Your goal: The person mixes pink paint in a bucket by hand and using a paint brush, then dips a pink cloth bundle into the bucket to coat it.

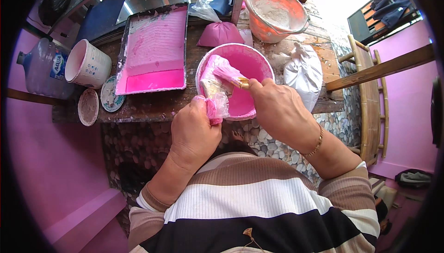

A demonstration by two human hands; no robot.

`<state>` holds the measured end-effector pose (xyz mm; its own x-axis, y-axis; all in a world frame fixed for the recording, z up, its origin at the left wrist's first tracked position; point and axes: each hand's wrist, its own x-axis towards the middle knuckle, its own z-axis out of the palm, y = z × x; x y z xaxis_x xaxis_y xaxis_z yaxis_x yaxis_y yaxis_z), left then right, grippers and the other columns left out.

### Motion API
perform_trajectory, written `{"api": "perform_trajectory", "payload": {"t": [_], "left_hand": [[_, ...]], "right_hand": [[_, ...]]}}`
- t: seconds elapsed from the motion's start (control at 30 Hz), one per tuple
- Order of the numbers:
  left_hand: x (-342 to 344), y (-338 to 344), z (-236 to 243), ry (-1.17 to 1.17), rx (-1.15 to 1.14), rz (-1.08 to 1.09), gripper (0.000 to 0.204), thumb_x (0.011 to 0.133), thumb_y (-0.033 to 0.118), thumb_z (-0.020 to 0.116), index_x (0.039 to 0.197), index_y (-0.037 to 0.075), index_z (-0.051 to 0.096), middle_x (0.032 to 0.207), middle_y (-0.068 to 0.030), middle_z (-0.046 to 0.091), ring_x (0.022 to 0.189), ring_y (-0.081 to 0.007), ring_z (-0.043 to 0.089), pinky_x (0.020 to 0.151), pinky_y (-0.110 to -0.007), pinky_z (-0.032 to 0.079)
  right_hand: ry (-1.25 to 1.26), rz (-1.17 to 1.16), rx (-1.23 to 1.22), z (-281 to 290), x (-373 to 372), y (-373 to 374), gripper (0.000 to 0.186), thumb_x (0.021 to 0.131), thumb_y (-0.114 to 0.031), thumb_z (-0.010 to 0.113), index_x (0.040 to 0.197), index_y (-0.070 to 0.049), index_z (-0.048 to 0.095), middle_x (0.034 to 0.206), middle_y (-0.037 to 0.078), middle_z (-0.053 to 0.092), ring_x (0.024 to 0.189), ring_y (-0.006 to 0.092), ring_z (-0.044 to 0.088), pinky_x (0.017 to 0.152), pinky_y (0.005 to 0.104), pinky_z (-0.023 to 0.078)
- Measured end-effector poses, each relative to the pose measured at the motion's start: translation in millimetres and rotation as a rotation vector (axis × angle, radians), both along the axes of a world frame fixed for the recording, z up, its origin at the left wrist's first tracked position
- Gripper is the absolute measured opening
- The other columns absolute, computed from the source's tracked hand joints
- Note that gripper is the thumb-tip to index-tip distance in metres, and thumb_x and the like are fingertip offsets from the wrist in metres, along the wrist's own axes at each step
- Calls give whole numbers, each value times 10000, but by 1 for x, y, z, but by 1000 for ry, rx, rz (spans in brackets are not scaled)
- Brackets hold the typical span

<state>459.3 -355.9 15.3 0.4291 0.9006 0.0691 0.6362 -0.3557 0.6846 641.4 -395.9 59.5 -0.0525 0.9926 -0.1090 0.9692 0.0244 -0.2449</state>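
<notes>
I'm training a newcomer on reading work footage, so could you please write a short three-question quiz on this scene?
1. True or false: the right hand holds a paintbrush over the pink bowl.
2. What does the left hand grip? A) a roller B) a plastic bag smeared with pink paint C) a spoon
3. Fill in: the paint tray lies to the ____ of the bowl, as the person sees it.

Key: 1 true; 2 B, the plastic bag; 3 left.
</notes>
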Motion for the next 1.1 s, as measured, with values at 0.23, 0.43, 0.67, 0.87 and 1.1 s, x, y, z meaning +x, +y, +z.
{"api": "perform_trajectory", "payload": {"t": [0.23,0.43,0.67,0.87,1.1], "left_hand": [[-3,3,-5,6,-57,3,121,739,56,627,745,-30,542,671,-235,585,683,-423,597,579,-431,468],[3,6,5,92,-108,-44,171,741,117,644,789,-23,558,752,-237,618,755,-413,616,678,-476,489],[3,5,4,83,-122,-49,165,743,123,645,792,-13,566,775,-220,629,768,-402,621,685,-471,491],[4,4,9,133,-124,-39,165,744,125,647,792,-10,565,774,-217,630,764,-396,622,679,-467,493],[1,-1,15,97,-27,-49,143,726,92,644,772,-12,557,726,-217,612,730,-402,613,636,-455,483]], "right_hand": [[114,-22,-90,-8,22,15,138,854,-85,477,879,15,569,773,211,593,768,384,595,688,469,453],[109,35,-25,2,-4,10,143,817,-54,462,824,35,574,746,221,611,727,375,622,655,443,496],[101,-72,-96,-22,32,36,160,847,-95,475,839,14,591,734,235,586,741,401,588,660,481,439],[133,-10,-32,8,8,22,182,844,-118,467,838,1,605,755,232,600,743,399,591,659,475,443],[89,-23,-87,-11,43,49,193,849,-132,492,832,5,627,761,239,608,747,393,608,678,462,463]]}}
